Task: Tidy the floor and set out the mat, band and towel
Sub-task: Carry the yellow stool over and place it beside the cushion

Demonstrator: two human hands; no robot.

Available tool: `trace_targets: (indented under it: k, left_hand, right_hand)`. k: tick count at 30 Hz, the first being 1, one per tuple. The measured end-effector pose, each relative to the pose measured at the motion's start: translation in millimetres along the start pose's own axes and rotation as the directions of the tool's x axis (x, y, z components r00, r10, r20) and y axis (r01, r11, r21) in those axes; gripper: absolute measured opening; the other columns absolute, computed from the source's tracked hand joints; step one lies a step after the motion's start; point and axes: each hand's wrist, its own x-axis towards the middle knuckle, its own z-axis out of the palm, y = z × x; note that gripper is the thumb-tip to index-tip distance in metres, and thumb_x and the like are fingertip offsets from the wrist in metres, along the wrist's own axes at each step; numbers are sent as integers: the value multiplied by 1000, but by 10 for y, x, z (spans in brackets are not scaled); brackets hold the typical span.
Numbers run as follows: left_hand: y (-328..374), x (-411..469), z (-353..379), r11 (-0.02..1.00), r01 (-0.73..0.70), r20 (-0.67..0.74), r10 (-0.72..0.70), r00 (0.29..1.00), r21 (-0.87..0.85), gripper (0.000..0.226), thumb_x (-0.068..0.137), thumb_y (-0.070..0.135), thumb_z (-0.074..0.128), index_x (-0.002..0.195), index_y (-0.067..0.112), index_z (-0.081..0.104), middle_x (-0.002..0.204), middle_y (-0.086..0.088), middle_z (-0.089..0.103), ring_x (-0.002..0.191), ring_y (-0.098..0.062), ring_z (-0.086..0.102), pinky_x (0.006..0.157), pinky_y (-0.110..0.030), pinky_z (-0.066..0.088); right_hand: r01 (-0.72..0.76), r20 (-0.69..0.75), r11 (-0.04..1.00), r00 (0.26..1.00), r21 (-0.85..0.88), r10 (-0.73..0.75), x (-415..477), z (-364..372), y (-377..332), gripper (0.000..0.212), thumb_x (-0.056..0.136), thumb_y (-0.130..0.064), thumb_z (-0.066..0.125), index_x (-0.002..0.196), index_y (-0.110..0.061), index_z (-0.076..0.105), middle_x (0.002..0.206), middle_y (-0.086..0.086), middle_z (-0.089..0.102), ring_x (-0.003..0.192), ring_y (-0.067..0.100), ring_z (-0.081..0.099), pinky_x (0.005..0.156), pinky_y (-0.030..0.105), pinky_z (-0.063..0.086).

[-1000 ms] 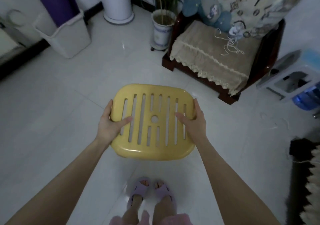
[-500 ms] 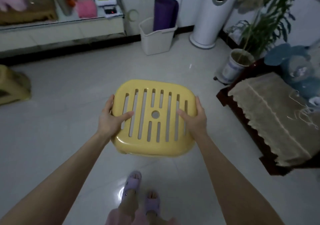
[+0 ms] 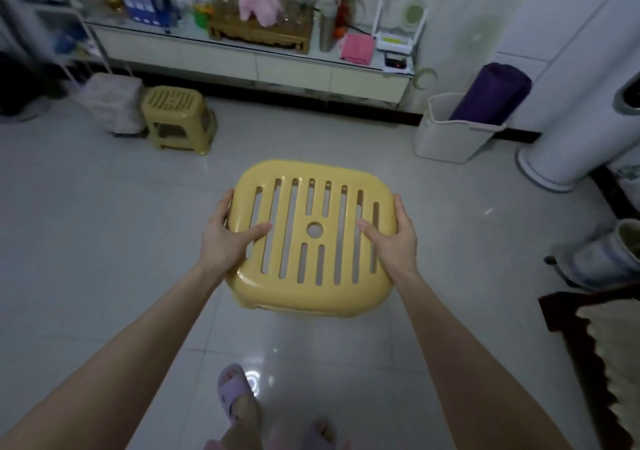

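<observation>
A: Status?

B: Tidying is in progress. The left hand (image 3: 230, 238) and right hand (image 3: 393, 238) are clamping opposite edges of the yellow stool (image 3: 311, 234), thumbs on the slatted top, carrying it clear of the floor (image 3: 86, 241).

A: Destination?

B: Guessing beside the matching stool (image 3: 178, 120) standing against the cabinet, up left.

A: Mat, band, towel?

B: Nothing is laid out. The purple mat (image 3: 493, 92) is sitting rolled in the white bin (image 3: 450, 134), far right. A folded pink cloth (image 3: 356, 47) on the shelf (image 3: 242, 58) is probably the towel. I'm not seeing a band anywhere.

A: So early.

B: Yes, most steps remaining.
</observation>
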Motion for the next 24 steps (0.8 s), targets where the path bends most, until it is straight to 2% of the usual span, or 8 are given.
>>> trace_targets:
  k: [4,9,11,13,17,22,24]
  left_hand:
    - [-131,414,-708,1000,21,-65,-21,998,-8,95,65,30,85,145,29,32,135,3,54,116,-17,56,96,-37,47]
    - [-234,865,-1461,999,31,-135,-36,990,-39,94,67,27,84,145,31,32,134,4,54,115,-16,55,92,-31,46]
    - [-282,1053,-1746,998,40,-169,-46,985,-39,95,66,29,84,145,30,32,134,4,54,116,-16,55,95,-34,46]
    - [-320,1205,-1964,998,51,-193,-57,980,-36,97,66,32,85,146,31,30,136,3,52,118,-17,54,99,-39,46]
    - [-369,1572,-2374,996,74,-240,-83,967,-47,99,66,31,84,148,30,27,139,2,50,121,-19,52,99,-38,45]
    - [-369,2091,-2758,996,72,-281,-83,956,-49,98,67,30,83,148,29,27,141,1,48,123,-20,50,101,-40,44]
    - [-346,2350,-2919,995,77,-304,-90,949,-55,98,67,29,83,148,28,27,142,1,48,123,-19,50,100,-39,44]
  right_hand:
    - [19,89,1000,996,-14,-17,198,817,-254,92,75,-35,79,149,-29,26,146,-1,40,133,17,40,108,34,35]
    - [48,168,999,985,-2,-47,391,1751,-535,91,74,-34,80,149,-29,27,146,-2,41,131,15,42,101,28,37]
    - [52,193,998,980,-19,-48,475,2108,-633,92,74,-36,80,149,-31,27,144,-2,42,130,16,44,103,32,39]
    - [55,227,998,973,-16,-50,551,2385,-727,92,73,-38,80,149,-33,27,143,-2,44,128,16,46,105,38,41]
    - [63,262,997,964,-50,-47,766,2972,-933,91,74,-38,79,149,-34,27,141,-2,45,126,18,47,104,43,43]
    - [99,320,991,945,-92,-65,1130,3608,-1145,91,72,-47,77,148,-34,28,140,-1,46,126,20,47,103,45,43]
    - [100,336,991,940,-86,-66,1314,3900,-1242,90,75,-44,76,149,-32,26,141,-1,45,126,19,46,101,39,42]
